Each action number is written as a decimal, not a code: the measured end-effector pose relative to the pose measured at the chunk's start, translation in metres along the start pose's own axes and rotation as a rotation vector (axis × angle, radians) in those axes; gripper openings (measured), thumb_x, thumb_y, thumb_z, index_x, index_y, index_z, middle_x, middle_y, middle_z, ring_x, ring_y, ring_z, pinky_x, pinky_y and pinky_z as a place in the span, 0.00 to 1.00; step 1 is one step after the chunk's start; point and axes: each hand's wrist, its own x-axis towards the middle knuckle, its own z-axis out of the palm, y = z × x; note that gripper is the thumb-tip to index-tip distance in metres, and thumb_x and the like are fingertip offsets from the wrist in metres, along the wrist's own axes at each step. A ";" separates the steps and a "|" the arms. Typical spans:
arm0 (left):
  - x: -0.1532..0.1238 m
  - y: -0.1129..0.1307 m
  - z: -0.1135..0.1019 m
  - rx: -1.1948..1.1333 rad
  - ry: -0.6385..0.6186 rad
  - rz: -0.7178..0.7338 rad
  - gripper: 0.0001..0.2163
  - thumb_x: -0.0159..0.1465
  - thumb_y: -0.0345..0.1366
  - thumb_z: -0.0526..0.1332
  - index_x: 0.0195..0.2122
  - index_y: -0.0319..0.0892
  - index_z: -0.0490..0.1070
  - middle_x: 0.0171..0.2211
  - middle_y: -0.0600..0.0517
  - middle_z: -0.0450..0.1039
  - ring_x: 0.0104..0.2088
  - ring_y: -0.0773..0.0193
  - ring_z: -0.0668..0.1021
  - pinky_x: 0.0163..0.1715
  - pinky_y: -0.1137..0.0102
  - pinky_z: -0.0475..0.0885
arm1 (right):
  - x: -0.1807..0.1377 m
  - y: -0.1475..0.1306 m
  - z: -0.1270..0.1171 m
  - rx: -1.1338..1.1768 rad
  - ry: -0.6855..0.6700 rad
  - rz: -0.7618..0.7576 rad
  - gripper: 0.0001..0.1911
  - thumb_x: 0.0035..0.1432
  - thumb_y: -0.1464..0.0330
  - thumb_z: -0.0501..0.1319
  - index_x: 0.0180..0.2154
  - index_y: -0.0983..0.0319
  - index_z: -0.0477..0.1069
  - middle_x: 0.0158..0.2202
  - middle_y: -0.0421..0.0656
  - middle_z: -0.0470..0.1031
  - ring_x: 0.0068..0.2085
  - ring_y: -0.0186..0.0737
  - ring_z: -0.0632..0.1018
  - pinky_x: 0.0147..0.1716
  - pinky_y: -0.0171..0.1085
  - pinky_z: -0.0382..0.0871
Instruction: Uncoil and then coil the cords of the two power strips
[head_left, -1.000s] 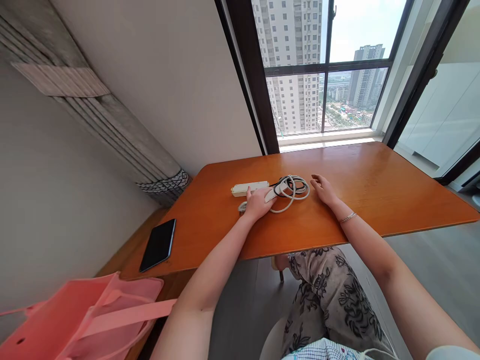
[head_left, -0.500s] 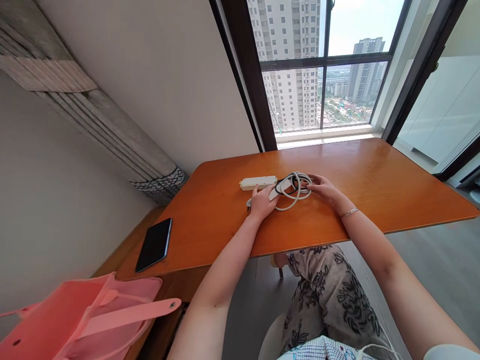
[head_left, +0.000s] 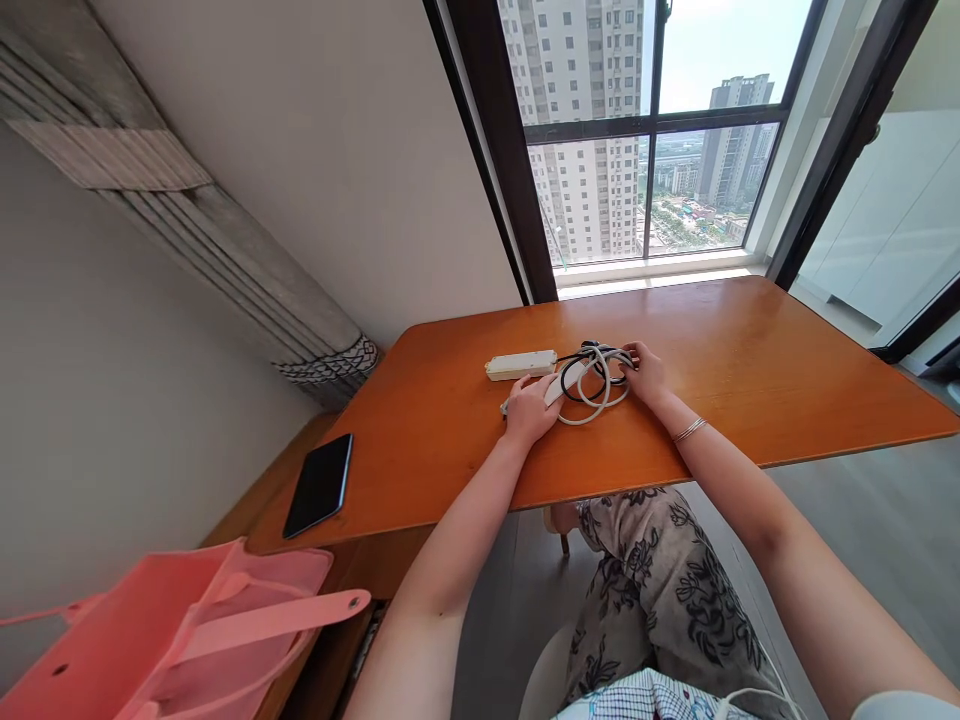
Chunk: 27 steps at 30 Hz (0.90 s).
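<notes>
Orange wooden desk (head_left: 750,390), white-and-black cable coil (head_left: 594,390) mid-desk just beside a white power strip (head_left: 520,365), left hand (head_left: 531,410) laid over its pale end, grip I cannot tell, right hand (head_left: 649,376) pinching the coil's right edge, black phone (head_left: 319,484) well apart

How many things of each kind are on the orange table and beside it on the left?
White power strip: 1
Bundle of white and black cables: 1, with the left hand and the right hand on it
Black smartphone: 1
Pink bag: 1
Total: 4
</notes>
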 end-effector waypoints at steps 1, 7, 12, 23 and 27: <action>0.000 0.001 0.000 -0.005 0.004 0.005 0.20 0.64 0.41 0.59 0.56 0.45 0.73 0.50 0.48 0.81 0.54 0.51 0.79 0.66 0.57 0.60 | 0.000 0.001 -0.002 0.005 -0.009 -0.013 0.16 0.51 0.73 0.63 0.44 0.59 0.70 0.41 0.44 0.79 0.40 0.40 0.80 0.45 0.44 0.77; -0.002 0.000 -0.001 -0.024 0.017 -0.050 0.19 0.64 0.44 0.60 0.55 0.47 0.73 0.46 0.49 0.82 0.53 0.49 0.78 0.64 0.55 0.63 | -0.001 0.006 -0.016 0.218 -0.408 -0.009 0.31 0.46 0.63 0.72 0.52 0.61 0.68 0.47 0.47 0.78 0.43 0.41 0.79 0.46 0.42 0.76; -0.002 -0.002 0.002 -0.037 0.038 -0.082 0.19 0.63 0.44 0.60 0.54 0.49 0.74 0.48 0.50 0.82 0.55 0.49 0.77 0.63 0.55 0.64 | 0.000 0.008 -0.019 0.340 -0.536 -0.034 0.41 0.40 0.62 0.76 0.56 0.59 0.66 0.47 0.45 0.78 0.45 0.42 0.79 0.49 0.43 0.76; -0.004 0.002 0.000 -0.048 0.049 -0.083 0.19 0.64 0.44 0.60 0.56 0.49 0.73 0.50 0.50 0.81 0.56 0.47 0.76 0.61 0.54 0.66 | -0.004 0.004 -0.003 -0.131 -0.070 -0.080 0.22 0.49 0.75 0.62 0.48 0.60 0.70 0.44 0.46 0.80 0.44 0.44 0.79 0.49 0.45 0.74; -0.004 0.004 0.002 -0.060 0.045 -0.048 0.20 0.64 0.44 0.60 0.56 0.49 0.73 0.49 0.50 0.81 0.54 0.48 0.77 0.62 0.53 0.64 | -0.003 0.008 -0.001 -0.219 0.064 -0.094 0.19 0.50 0.74 0.60 0.47 0.59 0.68 0.45 0.49 0.79 0.47 0.48 0.78 0.50 0.47 0.72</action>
